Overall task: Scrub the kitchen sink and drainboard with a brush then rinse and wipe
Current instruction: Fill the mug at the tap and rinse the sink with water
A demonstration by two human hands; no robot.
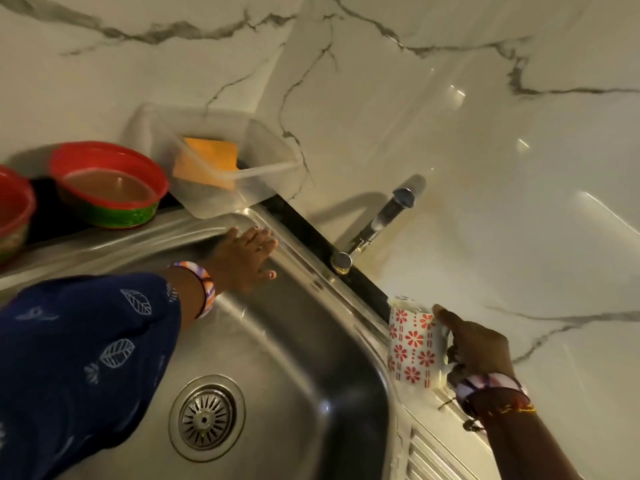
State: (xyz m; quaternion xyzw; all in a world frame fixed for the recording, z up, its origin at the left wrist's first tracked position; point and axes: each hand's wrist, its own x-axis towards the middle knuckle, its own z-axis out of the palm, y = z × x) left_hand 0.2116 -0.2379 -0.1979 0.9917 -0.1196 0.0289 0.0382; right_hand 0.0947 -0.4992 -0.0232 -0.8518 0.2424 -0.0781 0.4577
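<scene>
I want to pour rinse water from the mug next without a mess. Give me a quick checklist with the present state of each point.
1. Mug firmly held: ok, right hand has a grip on its handle side.
2. Mug has water: cannot tell, inside hidden.
3. Sink basin free of dishes: ok.
4. Drain unblocked: ok, strainer looks bare.
5. Left hand out of the pour: not ok, it rests flat in the far corner of the basin.
6. Tap off: ok, no stream seen.
</scene>
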